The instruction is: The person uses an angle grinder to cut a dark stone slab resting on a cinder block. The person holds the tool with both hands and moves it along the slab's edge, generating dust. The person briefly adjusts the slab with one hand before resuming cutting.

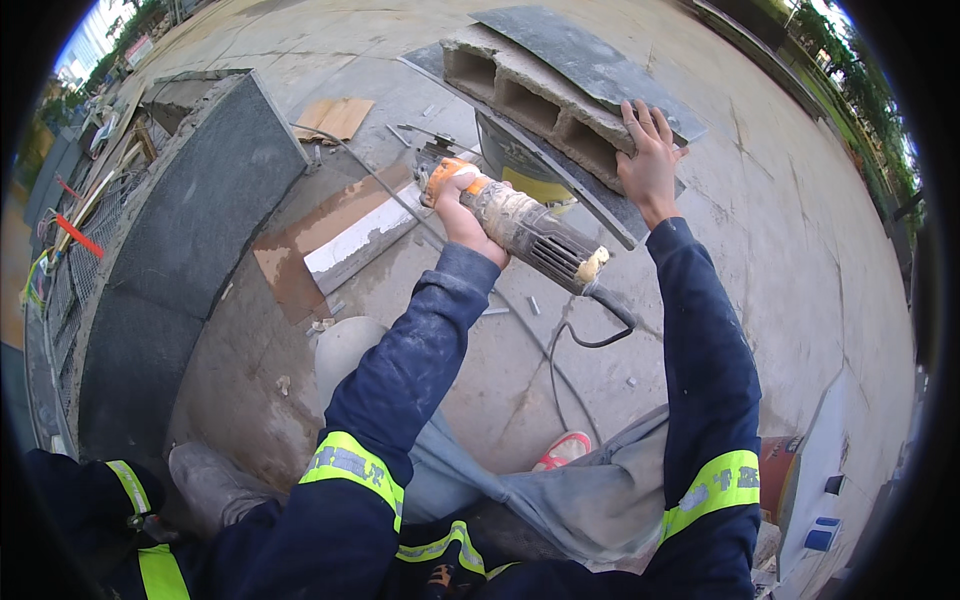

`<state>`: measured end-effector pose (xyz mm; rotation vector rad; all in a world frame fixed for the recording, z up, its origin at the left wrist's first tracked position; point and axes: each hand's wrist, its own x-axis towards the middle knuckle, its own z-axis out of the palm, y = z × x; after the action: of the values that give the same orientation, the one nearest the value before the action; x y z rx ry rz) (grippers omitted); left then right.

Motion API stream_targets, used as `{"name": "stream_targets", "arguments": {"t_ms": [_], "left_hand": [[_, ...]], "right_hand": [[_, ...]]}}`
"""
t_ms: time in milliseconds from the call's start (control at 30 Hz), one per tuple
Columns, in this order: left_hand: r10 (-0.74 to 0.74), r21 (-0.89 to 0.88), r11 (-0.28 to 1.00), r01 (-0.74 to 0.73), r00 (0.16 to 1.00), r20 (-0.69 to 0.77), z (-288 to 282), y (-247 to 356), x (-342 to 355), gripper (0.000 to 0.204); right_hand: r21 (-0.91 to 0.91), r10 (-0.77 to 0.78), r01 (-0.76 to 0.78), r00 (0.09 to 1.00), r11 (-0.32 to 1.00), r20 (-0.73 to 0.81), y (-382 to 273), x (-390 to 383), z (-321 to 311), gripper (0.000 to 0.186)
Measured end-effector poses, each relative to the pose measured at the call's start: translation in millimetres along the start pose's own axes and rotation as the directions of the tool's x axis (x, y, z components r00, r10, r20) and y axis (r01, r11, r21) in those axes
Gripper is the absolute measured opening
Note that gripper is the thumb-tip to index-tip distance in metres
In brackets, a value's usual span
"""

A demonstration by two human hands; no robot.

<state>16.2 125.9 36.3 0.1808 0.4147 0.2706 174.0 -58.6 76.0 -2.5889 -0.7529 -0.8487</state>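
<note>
With my left hand (468,222) I am gripping a power tool (530,232), my fingers wrapping around its orange neck and pale-coated body; I am holding it above the floor (800,200), just beside the near edge of the lower slab (590,200). My right hand (650,170) is lying spread, grasping nothing, over the near edge of the grey upper slab (590,60), close to its right corner. That slab is lying on a hollow block (520,95). A cable (615,305) is trailing from the tool's rear.
</note>
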Motion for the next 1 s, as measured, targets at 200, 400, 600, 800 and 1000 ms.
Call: {"name": "stream_targets", "arguments": {"t_ms": [200, 400, 600, 800, 1000], "left_hand": [[-0.035, -0.005, 0.999, 0.035, 0.999, 0.023, -3.0, 0.0, 0.8, 0.049], [0.002, 0.030, 1.000, -0.003, 1.000, 0.012, -3.1, -11.3, -3.5, 0.050], [-0.003, 0.061, 0.998, -0.006, 0.991, 0.132, -8.0, -25.3, 0.0, 0.050], [-0.023, 0.114, 0.993, 0.006, 0.989, 0.149, -7.4, -56.7, -5.0, 0.055], [-0.088, 0.162, 0.985, 0.058, 0.979, 0.185, -9.2, -80.4, -28.7, 0.057]], "right_hand": [[-0.033, 0.025, -0.026, 1.000, 0.999, -0.005, -7.5, -1.4, -3.8, 0.073], [-0.145, 0.010, -0.010, 1.000, 0.989, 0.002, -26.1, -7.4, -14.3, 0.067], [0.431, -0.110, 0.002, 0.968, 0.902, 0.226, -85.3, -34.7, -71.2, 0.072], [0.215, -0.042, -0.132, 0.755, 0.968, 0.654, -85.4, -99.0, -95.6, 0.066], [0.246, 0.000, -0.238, 0.720, 0.940, 0.694, -53.3, -130.0, -95.5, 0.052]]}}
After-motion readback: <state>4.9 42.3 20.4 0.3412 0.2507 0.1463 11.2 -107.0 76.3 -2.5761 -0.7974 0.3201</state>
